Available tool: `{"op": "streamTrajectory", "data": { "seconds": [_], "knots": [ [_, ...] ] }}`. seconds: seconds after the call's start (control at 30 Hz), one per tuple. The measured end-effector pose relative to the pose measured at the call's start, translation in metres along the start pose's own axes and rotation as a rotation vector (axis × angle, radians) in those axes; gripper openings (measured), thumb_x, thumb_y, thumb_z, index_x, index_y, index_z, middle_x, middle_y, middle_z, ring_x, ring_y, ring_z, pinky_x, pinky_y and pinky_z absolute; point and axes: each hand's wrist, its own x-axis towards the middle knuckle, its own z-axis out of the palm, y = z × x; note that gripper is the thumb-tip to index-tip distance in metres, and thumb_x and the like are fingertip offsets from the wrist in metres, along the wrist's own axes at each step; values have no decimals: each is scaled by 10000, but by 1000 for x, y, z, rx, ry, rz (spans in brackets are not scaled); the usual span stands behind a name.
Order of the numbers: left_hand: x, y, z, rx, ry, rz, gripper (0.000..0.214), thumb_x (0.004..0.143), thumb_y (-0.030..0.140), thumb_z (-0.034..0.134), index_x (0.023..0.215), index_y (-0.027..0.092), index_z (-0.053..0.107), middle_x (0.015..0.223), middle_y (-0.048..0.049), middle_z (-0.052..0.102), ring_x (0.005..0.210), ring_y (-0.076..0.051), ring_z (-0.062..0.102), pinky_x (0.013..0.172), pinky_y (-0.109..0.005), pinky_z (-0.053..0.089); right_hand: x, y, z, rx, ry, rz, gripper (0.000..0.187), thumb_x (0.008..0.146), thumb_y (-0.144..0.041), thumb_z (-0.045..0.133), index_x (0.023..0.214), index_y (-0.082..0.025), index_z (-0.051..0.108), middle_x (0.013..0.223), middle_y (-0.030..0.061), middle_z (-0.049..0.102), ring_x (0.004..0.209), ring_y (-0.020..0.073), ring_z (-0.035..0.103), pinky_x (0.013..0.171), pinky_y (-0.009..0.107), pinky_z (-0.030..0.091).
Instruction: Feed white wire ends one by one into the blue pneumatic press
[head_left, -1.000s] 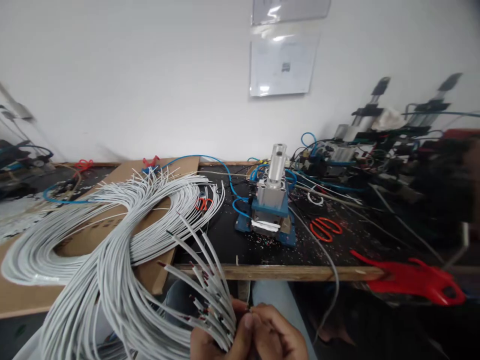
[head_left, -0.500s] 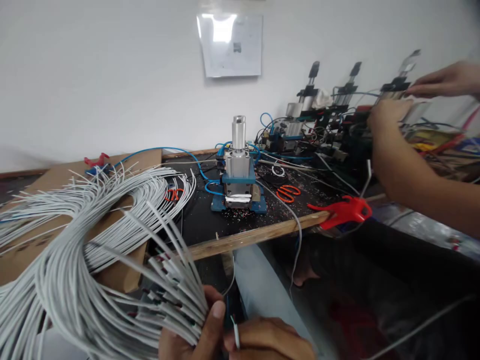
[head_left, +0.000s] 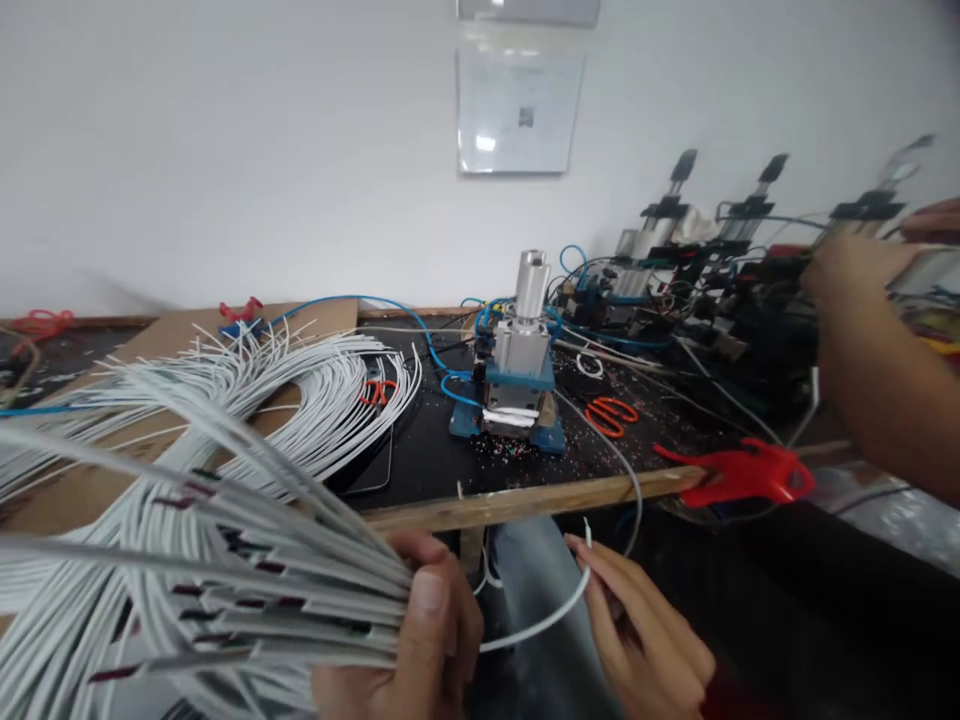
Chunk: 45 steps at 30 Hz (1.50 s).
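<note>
A thick bundle of white cables [head_left: 322, 575] fills my left hand [head_left: 420, 630], whose fingers and thumb are wrapped round it. Cut cable ends with dark red and green inner wires fan out to the left. To the right, my right hand [head_left: 637, 625] pinches the end of a single white cable [head_left: 536, 628]; its tip sticks up above the fingers. That cable curves back towards my left hand. Beyond both hands, a small pneumatic press [head_left: 521, 350] with a silver cylinder and blue base stands on the black table [head_left: 420, 460].
A large coil of white cables [head_left: 337, 400] lies on cardboard [head_left: 322, 312] at the left. A red air gun [head_left: 750, 472] hangs at the wooden table edge [head_left: 540, 503]. Orange-handled scissors [head_left: 611, 415] lie right of the press. A co-worker's arm [head_left: 862, 350] reaches over other presses at the right.
My right hand has moved up and right, away from my left, drawing out the single cable's end. The bundle in my left hand has risen, and the view has shifted left.
</note>
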Motion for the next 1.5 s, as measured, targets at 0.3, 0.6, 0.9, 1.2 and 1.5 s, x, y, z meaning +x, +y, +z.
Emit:
{"op": "streamTrajectory", "data": {
  "seconds": [0.3, 0.6, 0.9, 1.2, 1.5],
  "knots": [
    [81, -1, 55, 30, -200, -120, 406, 908, 285, 794, 613, 197, 530, 506, 110, 434, 380, -36, 318, 350, -125, 316, 64, 40, 53, 59, -95, -213, 315, 1039, -63, 529, 1252, -199, 719, 993, 59, 828, 872, 162, 826, 802, 226, 700],
    [168, 7, 48, 329, -413, -160, 464, 773, 484, 907, 677, 220, 537, 544, 108, 496, 442, -75, 413, 412, -179, 455, 84, 47, 71, -24, -163, -192, 349, 1038, -26, 481, 1276, -171, 690, 1015, 76, 803, 911, 166, 806, 769, 232, 653],
    [205, 1, 41, 459, -562, -191, 448, 804, 527, 869, 647, 231, 572, 575, 76, 541, 517, -126, 499, 477, -207, 552, 88, 42, 79, -173, -218, -162, 317, 1056, -22, 454, 1252, -139, 674, 1021, 86, 819, 952, 176, 798, 800, 253, 647],
    [203, 2, 31, 364, -576, -149, 365, 1000, 343, 645, 656, 226, 619, 599, 43, 556, 518, -139, 556, 471, -226, 614, 88, 37, 82, -204, -222, -117, 274, 1034, -13, 556, 1243, -137, 684, 1059, 92, 834, 979, 171, 811, 877, 259, 664],
    [216, -6, 24, 291, -627, -142, 386, 1030, 198, 585, 646, 187, 628, 560, 40, 577, 465, -108, 603, 440, -207, 642, 89, 36, 82, -186, -246, -63, 361, 1020, -27, 588, 1286, -249, 687, 1069, 76, 843, 960, 218, 836, 840, 329, 713]
  ]
}}
